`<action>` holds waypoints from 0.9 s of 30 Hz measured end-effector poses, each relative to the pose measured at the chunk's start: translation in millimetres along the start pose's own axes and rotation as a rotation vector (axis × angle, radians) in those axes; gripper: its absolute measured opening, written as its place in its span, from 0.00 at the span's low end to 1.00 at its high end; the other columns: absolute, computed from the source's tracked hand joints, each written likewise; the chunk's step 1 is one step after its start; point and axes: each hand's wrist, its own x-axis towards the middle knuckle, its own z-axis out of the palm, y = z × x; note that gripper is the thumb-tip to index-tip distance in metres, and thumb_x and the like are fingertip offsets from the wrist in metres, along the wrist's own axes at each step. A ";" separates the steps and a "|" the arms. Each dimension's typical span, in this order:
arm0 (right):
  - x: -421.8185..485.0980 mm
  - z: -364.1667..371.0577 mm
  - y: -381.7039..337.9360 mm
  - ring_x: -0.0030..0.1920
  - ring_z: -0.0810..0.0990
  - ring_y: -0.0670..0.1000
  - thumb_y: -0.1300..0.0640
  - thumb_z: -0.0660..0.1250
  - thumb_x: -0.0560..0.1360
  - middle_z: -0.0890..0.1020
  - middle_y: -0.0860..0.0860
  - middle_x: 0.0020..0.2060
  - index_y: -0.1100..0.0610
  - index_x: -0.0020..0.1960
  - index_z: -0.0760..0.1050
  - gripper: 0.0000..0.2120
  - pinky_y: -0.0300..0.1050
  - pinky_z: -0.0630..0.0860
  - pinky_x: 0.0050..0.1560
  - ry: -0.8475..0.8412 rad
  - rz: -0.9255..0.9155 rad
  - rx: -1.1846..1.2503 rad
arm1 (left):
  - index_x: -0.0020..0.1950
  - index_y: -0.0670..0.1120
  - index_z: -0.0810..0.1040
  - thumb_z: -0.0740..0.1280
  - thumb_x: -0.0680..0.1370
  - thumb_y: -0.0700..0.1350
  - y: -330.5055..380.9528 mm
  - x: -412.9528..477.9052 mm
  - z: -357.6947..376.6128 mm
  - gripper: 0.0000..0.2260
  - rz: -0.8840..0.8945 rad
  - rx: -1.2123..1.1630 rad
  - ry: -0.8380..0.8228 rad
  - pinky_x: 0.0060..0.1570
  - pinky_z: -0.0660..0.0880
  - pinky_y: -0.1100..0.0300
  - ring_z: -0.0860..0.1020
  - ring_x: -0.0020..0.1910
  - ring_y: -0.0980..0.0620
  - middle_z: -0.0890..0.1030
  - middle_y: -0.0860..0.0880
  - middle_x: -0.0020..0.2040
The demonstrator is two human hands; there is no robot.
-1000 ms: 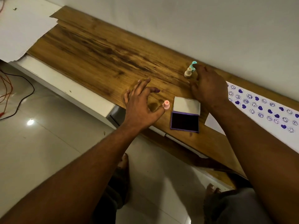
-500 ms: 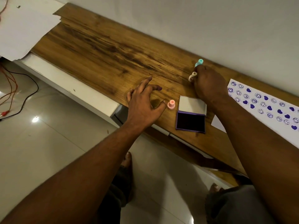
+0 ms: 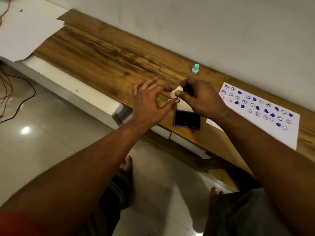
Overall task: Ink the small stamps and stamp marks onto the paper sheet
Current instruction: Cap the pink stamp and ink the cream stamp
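Note:
My right hand pinches a small pale stamp above the wooden shelf, its round face turned left. My left hand is right beside it with fingers spread, thumb and fingertips almost touching the stamp. A teal stamp stands upright near the wall. The open purple ink pad lies just below my hands, its lid partly hidden by my right hand. The paper sheet, covered with purple hearts and smiley marks, lies to the right. The pink stamp is hidden behind my left thumb.
The wooden shelf runs diagonally along a white wall. A white board lies at its far left end. Red and black cables trail over the tiled floor on the left. My feet and knees show below the shelf.
My right hand lifted the pale stamp away from the teal one and carried it toward the ink pad. My left hand rose from beside the pink stamp to meet it.

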 end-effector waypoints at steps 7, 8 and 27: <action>-54.0 -10.4 -12.2 0.44 0.80 0.42 0.42 0.67 0.80 0.84 0.43 0.46 0.48 0.57 0.80 0.11 0.38 0.73 0.41 0.014 -0.010 -0.078 | 0.55 0.56 0.85 0.72 0.75 0.63 24.1 -26.2 -17.5 0.14 0.050 -0.001 -0.032 0.75 0.55 0.40 0.71 0.75 0.52 0.86 0.57 0.57; -63.0 -9.6 -10.3 0.44 0.80 0.44 0.40 0.66 0.80 0.84 0.45 0.46 0.48 0.57 0.80 0.13 0.40 0.73 0.40 0.021 -0.019 -0.161 | 0.55 0.56 0.85 0.72 0.75 0.63 27.8 -31.8 -17.8 0.15 0.061 0.012 -0.056 0.75 0.55 0.40 0.70 0.75 0.51 0.86 0.56 0.57; -41.2 10.0 34.0 0.37 0.73 0.45 0.42 0.56 0.85 0.75 0.45 0.40 0.46 0.49 0.70 0.11 0.49 0.74 0.41 -0.311 -0.241 -0.364 | 0.60 0.56 0.85 0.76 0.73 0.60 5.0 -35.5 3.3 0.17 0.014 0.003 -0.258 0.77 0.48 0.43 0.69 0.75 0.53 0.81 0.52 0.68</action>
